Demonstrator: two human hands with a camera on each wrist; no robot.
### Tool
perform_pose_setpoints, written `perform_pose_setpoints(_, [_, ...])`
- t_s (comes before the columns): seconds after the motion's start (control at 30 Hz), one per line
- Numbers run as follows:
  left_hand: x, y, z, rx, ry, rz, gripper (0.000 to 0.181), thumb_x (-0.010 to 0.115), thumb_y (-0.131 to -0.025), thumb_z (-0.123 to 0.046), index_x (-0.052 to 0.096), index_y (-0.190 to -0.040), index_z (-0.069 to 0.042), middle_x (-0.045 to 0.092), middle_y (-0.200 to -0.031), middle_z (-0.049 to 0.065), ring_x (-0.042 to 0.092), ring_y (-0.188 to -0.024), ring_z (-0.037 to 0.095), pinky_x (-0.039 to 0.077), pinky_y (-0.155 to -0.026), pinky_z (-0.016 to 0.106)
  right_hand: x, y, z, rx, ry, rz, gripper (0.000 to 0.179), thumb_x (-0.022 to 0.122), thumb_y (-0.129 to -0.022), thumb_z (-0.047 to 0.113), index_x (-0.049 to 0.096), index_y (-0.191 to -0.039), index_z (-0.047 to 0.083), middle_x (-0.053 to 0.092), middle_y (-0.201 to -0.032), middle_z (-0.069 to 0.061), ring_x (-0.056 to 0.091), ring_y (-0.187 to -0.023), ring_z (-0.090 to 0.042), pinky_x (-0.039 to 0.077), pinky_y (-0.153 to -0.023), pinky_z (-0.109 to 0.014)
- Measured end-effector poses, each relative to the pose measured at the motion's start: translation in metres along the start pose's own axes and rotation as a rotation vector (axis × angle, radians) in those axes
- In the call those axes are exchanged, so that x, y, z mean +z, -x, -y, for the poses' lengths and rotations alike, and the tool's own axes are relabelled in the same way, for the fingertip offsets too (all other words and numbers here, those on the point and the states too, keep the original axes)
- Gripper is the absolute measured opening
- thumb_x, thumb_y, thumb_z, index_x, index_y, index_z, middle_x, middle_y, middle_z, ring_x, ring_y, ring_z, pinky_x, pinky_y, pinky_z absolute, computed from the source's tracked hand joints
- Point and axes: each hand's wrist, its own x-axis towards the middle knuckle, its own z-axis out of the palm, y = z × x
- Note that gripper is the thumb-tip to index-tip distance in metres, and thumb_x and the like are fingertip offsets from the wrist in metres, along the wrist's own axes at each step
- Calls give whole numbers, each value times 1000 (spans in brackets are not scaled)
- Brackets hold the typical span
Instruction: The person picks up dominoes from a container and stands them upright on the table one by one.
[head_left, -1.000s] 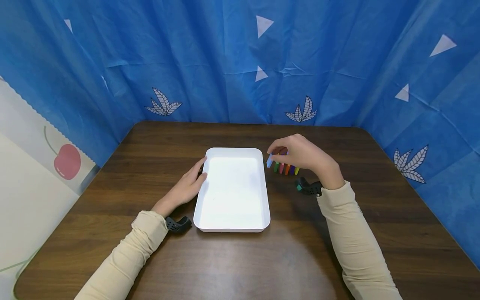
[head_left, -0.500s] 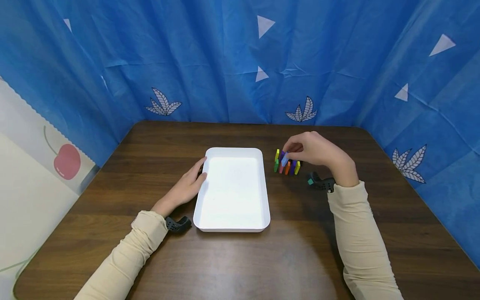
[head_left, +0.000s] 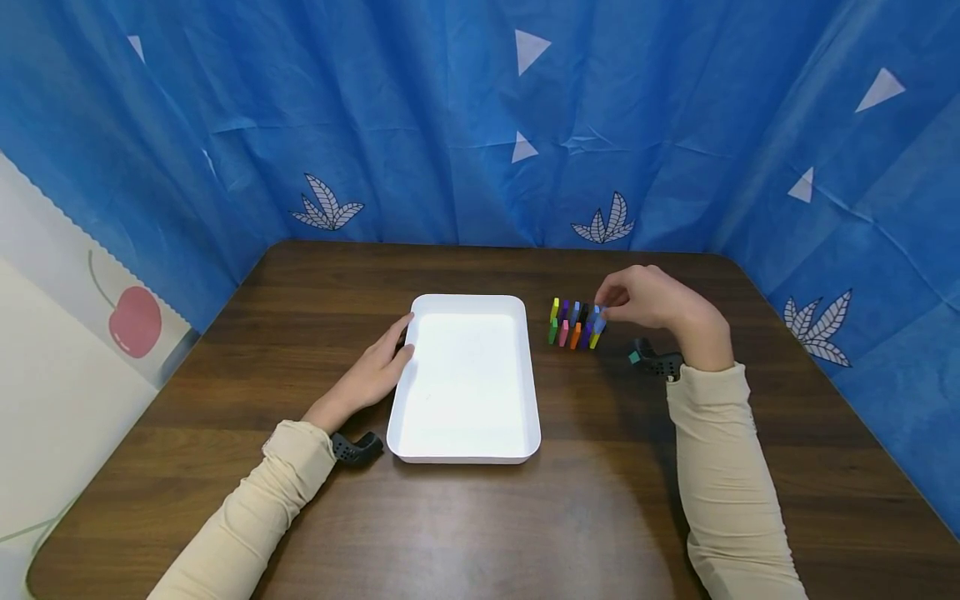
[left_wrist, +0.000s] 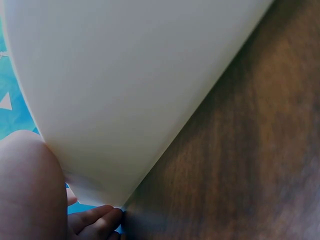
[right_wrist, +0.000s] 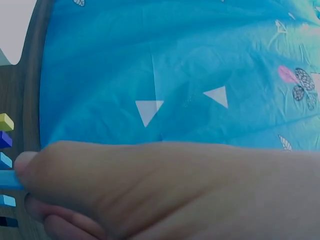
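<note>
My right hand [head_left: 660,304] pinches a light-blue block [head_left: 600,323] between thumb and fingers at the right end of two short rows of small upright blocks. In the right wrist view, the held light-blue block [right_wrist: 10,180] sticks out past the thumb at the left edge. The front row includes a green block [head_left: 552,332], a pink block [head_left: 564,333] and an orange block [head_left: 575,337]. Behind them stand a yellow block [head_left: 555,308] and several others. My left hand [head_left: 371,371] rests with extended fingers along the left side of a white tray [head_left: 465,383].
The brown wooden table [head_left: 480,533] ends at a blue curtain [head_left: 450,125] behind and to the right. A pale cloth with a cherry print [head_left: 135,322] hangs at the left. Dark wrist straps [head_left: 357,450] sit on both wrists.
My right hand has carried the light-blue block rightwards, from the left end of the rows to their right end, uncovering the back row. The left hand and tray have stayed still.
</note>
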Motion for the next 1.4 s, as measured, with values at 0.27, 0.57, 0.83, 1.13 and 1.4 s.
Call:
perform_pose_setpoints(0.27, [1,-1,0,-1,-4,-4,63,38,-112,-30,12,-167,-14,19,-171,17,27,-155,38,27,-122,58,-1,2,-12,34,0,10,19,71,-96,7,71,-113,-2,75,-108,-17,70,-102,-34,56,-92,-54])
perform_pose_setpoints(0.57, [1,-1,-1,-5,-3,-6,63,38,-112,-31,11,-167,-14,20,-171,18,28,-154,38,28,-121,59,9,-11,-28,58,-23,44,18,70,-94,6,72,-111,-1,74,-107,-16,69,-100,-31,57,-91,-53])
perform_pose_setpoints(0.83, [2,-1,-3,-9,-3,-7,63,38,-112,-29,12,-167,-14,20,-171,17,27,-155,37,27,-122,58,19,-18,-35,89,-24,77,16,73,-92,6,72,-107,0,73,-104,-16,66,-92,-28,58,-88,-50])
perform_pose_setpoints(1.13, [3,-1,-4,-6,3,-6,63,38,-112,-28,12,-167,-13,20,-171,17,27,-155,37,27,-122,57,26,-23,-39,81,2,86,13,75,-92,6,73,-104,1,72,-102,-15,66,-90,-27,59,-85,-48])
perform_pose_setpoints(1.4, [2,-1,-3,-12,0,-3,63,38,-112,-30,12,-167,-14,18,-171,16,24,-156,36,25,-123,58,28,-25,-40,101,-1,92,14,76,-92,7,73,-105,2,72,-103,-15,65,-90,-28,59,-87,-49])
